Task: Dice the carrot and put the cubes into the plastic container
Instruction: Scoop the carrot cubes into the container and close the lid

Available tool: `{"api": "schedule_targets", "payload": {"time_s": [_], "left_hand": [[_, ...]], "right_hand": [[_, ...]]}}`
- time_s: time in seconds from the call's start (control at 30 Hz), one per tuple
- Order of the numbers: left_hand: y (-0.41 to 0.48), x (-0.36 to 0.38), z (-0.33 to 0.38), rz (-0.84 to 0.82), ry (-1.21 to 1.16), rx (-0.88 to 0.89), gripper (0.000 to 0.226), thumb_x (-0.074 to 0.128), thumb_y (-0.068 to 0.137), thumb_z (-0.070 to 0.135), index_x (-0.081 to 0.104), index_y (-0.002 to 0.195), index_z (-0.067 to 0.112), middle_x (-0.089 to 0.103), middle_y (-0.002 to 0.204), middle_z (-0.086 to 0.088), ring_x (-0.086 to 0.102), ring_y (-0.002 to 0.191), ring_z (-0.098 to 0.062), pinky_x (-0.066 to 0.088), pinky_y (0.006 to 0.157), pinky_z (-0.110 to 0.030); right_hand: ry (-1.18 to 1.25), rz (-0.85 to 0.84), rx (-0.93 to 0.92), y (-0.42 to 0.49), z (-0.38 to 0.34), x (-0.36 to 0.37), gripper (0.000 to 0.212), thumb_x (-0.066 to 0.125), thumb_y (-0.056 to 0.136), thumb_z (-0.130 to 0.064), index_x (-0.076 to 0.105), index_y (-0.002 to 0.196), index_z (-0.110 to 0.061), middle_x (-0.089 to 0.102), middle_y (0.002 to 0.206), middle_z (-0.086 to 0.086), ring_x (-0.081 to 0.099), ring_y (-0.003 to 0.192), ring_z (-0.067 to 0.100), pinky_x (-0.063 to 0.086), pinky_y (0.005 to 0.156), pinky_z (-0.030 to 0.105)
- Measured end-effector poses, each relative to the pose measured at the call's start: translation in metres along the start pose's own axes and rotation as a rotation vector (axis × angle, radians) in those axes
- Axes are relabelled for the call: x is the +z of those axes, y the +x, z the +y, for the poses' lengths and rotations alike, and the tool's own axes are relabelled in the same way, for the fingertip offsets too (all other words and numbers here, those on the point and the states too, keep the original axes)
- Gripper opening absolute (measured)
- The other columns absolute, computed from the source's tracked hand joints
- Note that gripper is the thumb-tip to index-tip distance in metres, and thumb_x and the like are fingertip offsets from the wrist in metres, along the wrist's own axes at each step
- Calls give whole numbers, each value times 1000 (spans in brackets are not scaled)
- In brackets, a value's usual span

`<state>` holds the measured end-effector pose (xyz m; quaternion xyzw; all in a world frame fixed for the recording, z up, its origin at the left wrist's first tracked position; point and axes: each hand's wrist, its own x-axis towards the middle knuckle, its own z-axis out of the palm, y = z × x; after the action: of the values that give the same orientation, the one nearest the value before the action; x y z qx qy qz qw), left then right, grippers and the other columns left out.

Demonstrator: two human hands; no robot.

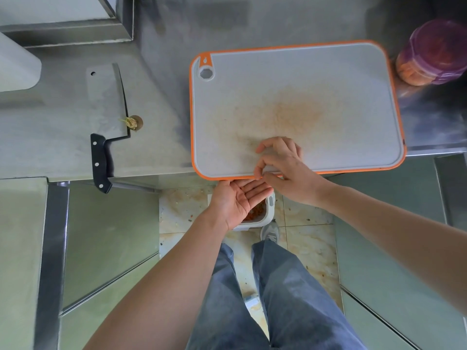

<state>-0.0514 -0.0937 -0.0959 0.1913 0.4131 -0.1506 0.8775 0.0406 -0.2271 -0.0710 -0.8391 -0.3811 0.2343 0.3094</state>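
Observation:
The grey cutting board [303, 79] with an orange rim lies on the steel counter, stained orange in the middle, with no carrot pieces showing on it. My right hand [283, 162] rests on the board's near edge, fingers curled, thumb and forefinger tips meeting at the rim; anything between them is too small to see. My left hand [237, 200] is held palm up and flat just below that edge. Under it stands a white plastic container [262, 218] with orange carrot cubes inside, mostly hidden by the hand.
A cleaver [106, 102] with a black handle lies on the counter to the left, its handle over the counter edge, a carrot stub [132, 122] beside the blade. A purple-lidded jar [432, 54] lies right of the board. My legs and a shoe stand on the stained tile floor below.

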Motion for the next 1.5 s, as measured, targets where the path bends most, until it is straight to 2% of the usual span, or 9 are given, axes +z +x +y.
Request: {"api": "schedule_targets", "payload": {"time_s": [0.13, 0.27, 0.43, 0.53, 0.7, 0.93, 1.07, 1.37, 1.5], "left_hand": [[0, -2, 1, -31, 7, -9, 57, 34, 104, 32, 72, 95, -10, 66, 111, -29, 68, 99, -38, 56, 88, -46], [0, -2, 1, -47, 12, -10, 56, 34, 103, 31, 72, 96, -10, 66, 111, -29, 68, 101, -39, 55, 90, -46], [-1, -1, 1, -52, 16, -12, 57, 34, 103, 31, 72, 95, -10, 67, 109, -29, 68, 99, -39, 55, 89, -45], [-1, -1, 1, -53, 15, -12, 59, 33, 103, 33, 72, 95, -10, 66, 111, -29, 68, 100, -38, 55, 89, -45], [-1, -1, 1, -30, 5, 0, 54, 36, 103, 30, 72, 94, -10, 67, 109, -29, 70, 96, -37, 56, 87, -46], [-1, 1, -1, -31, 16, 3, 57, 35, 103, 29, 73, 90, -10, 68, 106, -29, 70, 95, -38, 55, 88, -46], [-2, 2, 0, -41, 14, -2, 59, 34, 103, 33, 72, 93, -11, 67, 109, -30, 69, 97, -39, 56, 87, -46], [-2, 4, -2, -12, 5, 13, 58, 35, 103, 31, 74, 89, -9, 69, 106, -27, 71, 94, -35, 53, 91, -47], [-2, 3, -1, -4, -4, 10, 56, 35, 103, 31, 73, 91, -9, 69, 105, -28, 71, 92, -35, 55, 85, -45]], "right_hand": [[-62, 113, -41, -10, 10, -3, 34, 46, 82, -10, 67, 106, -22, 46, 119, 0, 31, 120, 13, 18, 101, 29], [-63, 113, -90, -13, 13, -3, 33, 46, 82, -10, 72, 100, -22, 54, 121, 2, 39, 121, 20, 27, 103, 38], [-69, 104, -106, -15, 14, -4, 36, 44, 82, -15, 73, 103, -22, 53, 132, 1, 39, 126, 23, 28, 106, 40], [-43, 95, -58, -13, 14, -4, 41, 43, 80, -14, 70, 111, -22, 48, 136, 2, 34, 129, 24, 25, 107, 37], [-135, 47, -63, -10, 12, 1, 44, 41, 78, -14, 68, 109, -30, 43, 139, 0, 28, 132, 21, 5, 111, 23], [22, 0, 25, -8, 7, -8, 29, 46, 77, -8, 67, 89, -25, 42, 133, -3, 23, 132, 14, 11, 113, 41], [-39, 7, -26, -13, 13, -8, 39, 49, 79, -6, 66, 108, -27, 42, 137, 0, 24, 132, 17, 18, 108, 36], [-87, -14, 14, -8, 8, -5, 42, 48, 77, -2, 66, 105, -28, 36, 138, 3, 17, 133, 17, 4, 108, 29], [-86, 6, 35, -4, 4, -2, 42, 40, 73, -10, 66, 99, -29, 36, 136, 1, 17, 134, 20, 3, 109, 30]]}}
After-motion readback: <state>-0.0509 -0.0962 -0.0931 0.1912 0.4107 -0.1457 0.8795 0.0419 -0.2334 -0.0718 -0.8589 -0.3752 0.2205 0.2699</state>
